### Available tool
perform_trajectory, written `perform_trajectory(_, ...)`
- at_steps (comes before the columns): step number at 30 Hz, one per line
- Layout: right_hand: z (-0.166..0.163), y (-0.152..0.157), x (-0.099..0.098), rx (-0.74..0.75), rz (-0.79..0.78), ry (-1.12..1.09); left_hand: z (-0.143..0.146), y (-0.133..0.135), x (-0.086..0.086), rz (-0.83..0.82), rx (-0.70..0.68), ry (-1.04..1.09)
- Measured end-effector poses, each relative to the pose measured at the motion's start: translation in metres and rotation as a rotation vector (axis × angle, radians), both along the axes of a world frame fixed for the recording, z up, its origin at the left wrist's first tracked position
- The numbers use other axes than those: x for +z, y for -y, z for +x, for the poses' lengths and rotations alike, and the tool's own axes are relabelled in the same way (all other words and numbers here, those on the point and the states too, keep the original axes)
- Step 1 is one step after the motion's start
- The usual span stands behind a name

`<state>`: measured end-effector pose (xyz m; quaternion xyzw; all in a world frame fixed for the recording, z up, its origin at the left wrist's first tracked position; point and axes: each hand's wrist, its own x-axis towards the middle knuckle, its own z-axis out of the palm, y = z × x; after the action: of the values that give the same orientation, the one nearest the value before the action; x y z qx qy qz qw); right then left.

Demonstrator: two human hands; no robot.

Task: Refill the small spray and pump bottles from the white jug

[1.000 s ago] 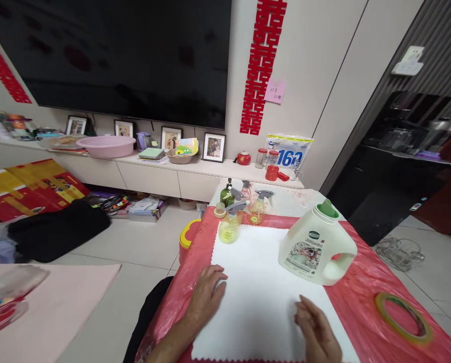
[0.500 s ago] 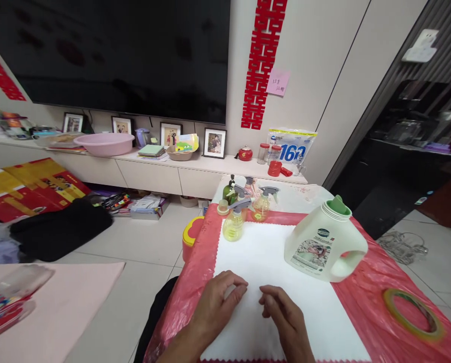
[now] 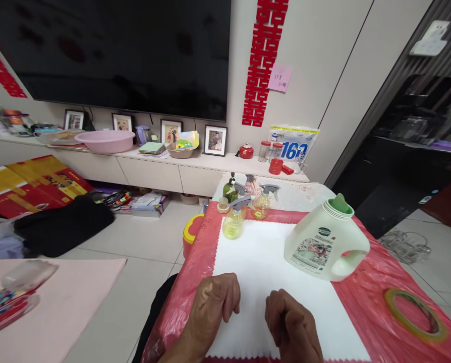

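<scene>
My left hand (image 3: 215,302) is curled in above the near part of the white scalloped mat (image 3: 265,257), its fingers bent down together. Facing it across a small gap, my right hand (image 3: 292,322) makes a loose fist. I see nothing in either one. Beyond my right hand stands a pale green jug (image 3: 314,244) with a side handle, uncapped, with a green spout in its neck. Toward the far left of the mat is a spray bottle (image 3: 233,224) of yellowish liquid with a grey trigger head.
Behind it stand another spray bottle (image 3: 262,204), a dark green pump bottle (image 3: 229,190) and a small cap (image 3: 223,205). A roll of tape (image 3: 414,315) lies on the red plastic cover (image 3: 365,297) at right. A pink-topped table (image 3: 81,302) is on the left.
Both hands have curled from loosely bent fingers into closed shapes, and the gap between them is a little wider. The bottles and jug have stayed put.
</scene>
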<state>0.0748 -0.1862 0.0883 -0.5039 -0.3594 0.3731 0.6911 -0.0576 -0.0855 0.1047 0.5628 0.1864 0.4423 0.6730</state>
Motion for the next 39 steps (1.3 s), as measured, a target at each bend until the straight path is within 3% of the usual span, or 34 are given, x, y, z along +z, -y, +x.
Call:
perform_trajectory(5, 0.012, -0.019, -0.041, -0.061, -0.154, -0.011, 0.015, -0.008, -0.031, -0.060, 0.105, -0.176)
perform_trajectory(9, 0.013, -0.027, -0.058, -0.105, -0.270, 0.003, 0.023, -0.014, -0.052, -0.149, 0.191, -0.316)
perform_trajectory(23, -0.011, -0.023, -0.047, -0.164, -0.343, 0.014, 0.023, 0.005, -0.064, -0.137, 0.148, -0.449)
perform_trajectory(39, -0.014, -0.018, -0.053, -0.160, -0.333, 0.018, 0.023, 0.010, -0.065, -0.142, 0.160, -0.437)
